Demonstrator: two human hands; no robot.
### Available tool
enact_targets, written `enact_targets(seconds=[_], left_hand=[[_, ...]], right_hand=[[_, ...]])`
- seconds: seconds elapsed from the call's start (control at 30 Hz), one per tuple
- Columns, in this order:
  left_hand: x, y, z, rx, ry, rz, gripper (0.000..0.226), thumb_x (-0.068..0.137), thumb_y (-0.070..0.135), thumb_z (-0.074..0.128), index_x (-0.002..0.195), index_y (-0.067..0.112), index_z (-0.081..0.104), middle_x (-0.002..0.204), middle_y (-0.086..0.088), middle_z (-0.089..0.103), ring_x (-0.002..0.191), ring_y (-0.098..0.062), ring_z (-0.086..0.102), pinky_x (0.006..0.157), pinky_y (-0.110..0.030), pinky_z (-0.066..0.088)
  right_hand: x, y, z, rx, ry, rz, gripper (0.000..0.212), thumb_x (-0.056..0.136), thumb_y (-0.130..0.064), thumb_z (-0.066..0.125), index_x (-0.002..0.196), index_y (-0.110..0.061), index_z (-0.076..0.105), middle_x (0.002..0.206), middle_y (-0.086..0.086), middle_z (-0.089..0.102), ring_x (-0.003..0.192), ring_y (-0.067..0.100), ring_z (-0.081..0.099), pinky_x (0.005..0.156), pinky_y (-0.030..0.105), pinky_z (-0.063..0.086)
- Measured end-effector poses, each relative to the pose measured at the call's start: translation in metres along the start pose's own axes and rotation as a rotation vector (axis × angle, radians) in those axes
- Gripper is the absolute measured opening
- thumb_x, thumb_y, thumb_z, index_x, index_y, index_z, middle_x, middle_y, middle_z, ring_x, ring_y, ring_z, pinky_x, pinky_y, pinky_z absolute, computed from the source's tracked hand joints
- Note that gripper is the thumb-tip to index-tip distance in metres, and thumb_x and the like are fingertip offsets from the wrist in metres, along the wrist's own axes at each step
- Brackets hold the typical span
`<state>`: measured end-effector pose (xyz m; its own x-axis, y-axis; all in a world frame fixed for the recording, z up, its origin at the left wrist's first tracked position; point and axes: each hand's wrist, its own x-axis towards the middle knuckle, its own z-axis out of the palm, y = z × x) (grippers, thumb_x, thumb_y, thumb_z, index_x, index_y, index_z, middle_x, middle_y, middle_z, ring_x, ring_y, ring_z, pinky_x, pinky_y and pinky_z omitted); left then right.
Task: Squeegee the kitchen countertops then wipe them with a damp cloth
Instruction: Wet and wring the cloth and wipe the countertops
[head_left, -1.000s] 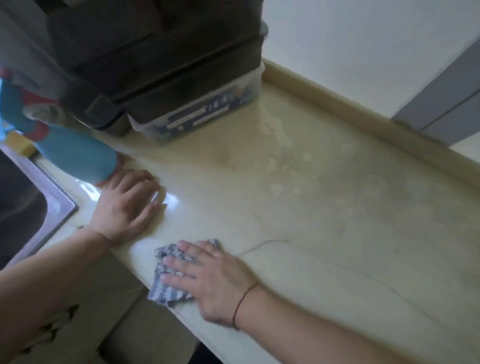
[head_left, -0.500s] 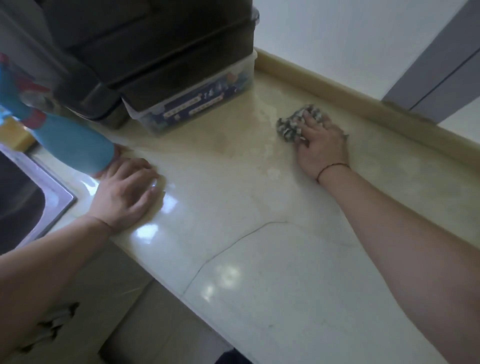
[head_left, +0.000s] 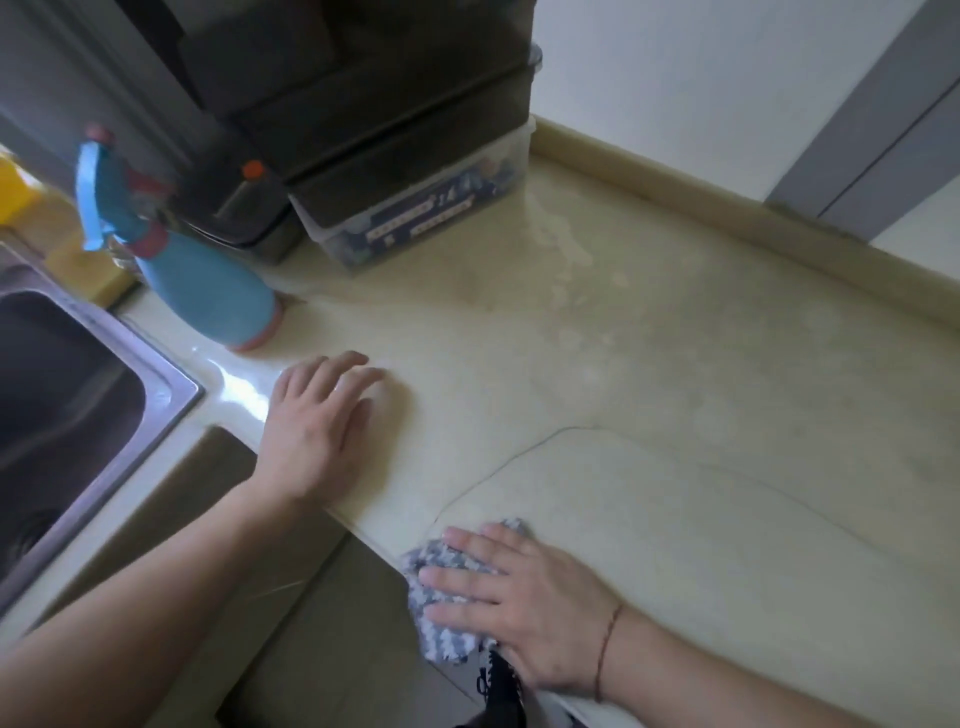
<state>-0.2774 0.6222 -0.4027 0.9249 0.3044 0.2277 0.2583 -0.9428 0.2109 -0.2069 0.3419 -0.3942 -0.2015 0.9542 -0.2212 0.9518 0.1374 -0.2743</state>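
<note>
Head view of a cream stone countertop (head_left: 675, 395) with a raised lip along its back edge. The right hand (head_left: 524, 597) lies flat, fingers straight and spread, pressing a grey-and-white patterned cloth (head_left: 441, 629) onto the countertop at its front edge; part of the cloth overhangs that edge. A thin cord bracelet (head_left: 605, 644) circles the right wrist. The left hand (head_left: 317, 426) rests palm-down on the countertop near the front edge, fingers relaxed and slightly bent, holding nothing. Just behind it, a blue spray bottle (head_left: 208, 296) with a red collar stands beside the steel sink (head_left: 130, 415), which occupies the left end. Toward the back-left corner sits a clear lidded container (head_left: 426, 208) carrying blue labels; the printing is too blurred to read apart from what looks like "14". Dark appliances (head_left: 337, 93) stand on and beside it. A thin curved crack (head_left: 498, 467) runs across the countertop between the 2 hands.
</note>
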Motion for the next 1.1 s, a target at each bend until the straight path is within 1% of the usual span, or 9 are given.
enact_targets(seconds=[0.07,0.17,0.27,0.33,0.5,0.67,0.8,0.9,1.1], left_hand=[[-0.004,-0.008,-0.001,-0.051,0.099,-0.209,0.034,0.088,0.014,0.045,0.116,0.012,0.065,0.123,-0.007,0.059,0.106,-0.032,0.052,0.095,-0.042,0.039],[-0.012,-0.019,-0.010,-0.079,0.170,-0.461,0.034,0.088,0.016,0.046,0.115,0.011,0.066,0.122,-0.006,0.059,0.112,-0.028,0.051,0.101,-0.040,0.038],[-0.019,-0.022,-0.015,-0.113,0.184,-0.510,0.029,0.087,0.017,0.051,0.110,0.010,0.068,0.121,-0.006,0.059,0.112,-0.025,0.052,0.100,-0.043,0.041],[-0.021,-0.027,-0.013,-0.117,0.190,-0.499,0.025,0.087,0.010,0.054,0.107,0.009,0.068,0.119,-0.006,0.059,0.112,-0.025,0.054,0.099,-0.044,0.043],[-0.028,-0.034,-0.011,-0.203,0.339,-0.599,0.023,0.089,-0.002,0.053,0.103,0.007,0.069,0.113,-0.003,0.060,0.107,-0.017,0.057,0.097,-0.038,0.047],[-0.032,-0.043,-0.010,-0.136,0.298,-0.518,0.019,0.088,0.004,0.055,0.097,0.008,0.071,0.111,-0.003,0.064,0.101,-0.023,0.060,0.088,-0.047,0.049],[-0.036,-0.043,-0.004,-0.112,0.313,-0.541,0.016,0.089,0.010,0.057,0.097,0.009,0.071,0.108,-0.002,0.066,0.099,-0.024,0.059,0.086,-0.047,0.048],[-0.035,-0.040,0.000,-0.101,0.315,-0.524,0.015,0.089,0.011,0.058,0.096,0.010,0.072,0.107,-0.001,0.066,0.100,-0.020,0.059,0.089,-0.050,0.046],[-0.033,-0.030,-0.005,-0.158,0.327,-0.582,0.015,0.087,0.016,0.059,0.095,0.014,0.072,0.111,0.003,0.065,0.106,-0.016,0.058,0.095,-0.050,0.045]], right_hand=[[0.006,0.024,-0.004,0.002,0.057,-0.043,0.061,0.072,-0.035,0.065,0.132,-0.041,0.054,0.143,-0.015,0.049,0.138,0.019,0.041,0.113,0.038,0.028],[0.041,0.111,-0.021,-0.002,0.322,0.270,0.059,0.074,-0.018,0.047,0.131,-0.028,0.060,0.139,-0.001,0.056,0.131,0.030,0.050,0.111,0.041,0.035],[0.089,0.185,-0.062,0.154,0.323,0.713,0.055,0.091,-0.025,0.035,0.145,-0.026,0.043,0.157,0.001,0.032,0.145,0.033,0.024,0.116,0.043,0.018],[0.120,0.173,-0.067,0.203,0.365,0.789,0.051,0.096,-0.025,0.040,0.147,-0.027,0.038,0.161,0.000,0.022,0.147,0.030,0.015,0.119,0.040,0.011],[0.171,0.036,-0.045,0.227,0.263,0.287,0.061,0.092,-0.023,0.043,0.150,-0.033,0.029,0.162,-0.007,0.013,0.150,0.024,0.002,0.120,0.039,-0.001],[0.152,0.033,-0.039,0.132,0.164,0.217,0.058,0.095,-0.025,0.040,0.151,-0.031,0.027,0.162,-0.005,0.014,0.150,0.026,0.002,0.120,0.040,0.000],[0.069,0.004,-0.019,0.136,0.073,0.166,0.057,0.078,-0.038,0.052,0.134,-0.033,0.056,0.146,-0.006,0.048,0.139,0.027,0.039,0.118,0.041,0.021],[0.081,0.008,-0.013,0.182,0.099,0.198,0.056,0.077,-0.039,0.038,0.127,-0.035,0.062,0.141,-0.010,0.054,0.135,0.025,0.045,0.115,0.040,0.024],[0.171,0.054,-0.040,0.209,0.274,0.284,0.063,0.089,-0.019,0.037,0.150,-0.036,0.028,0.161,-0.011,0.015,0.149,0.021,0.006,0.121,0.037,0.005]])
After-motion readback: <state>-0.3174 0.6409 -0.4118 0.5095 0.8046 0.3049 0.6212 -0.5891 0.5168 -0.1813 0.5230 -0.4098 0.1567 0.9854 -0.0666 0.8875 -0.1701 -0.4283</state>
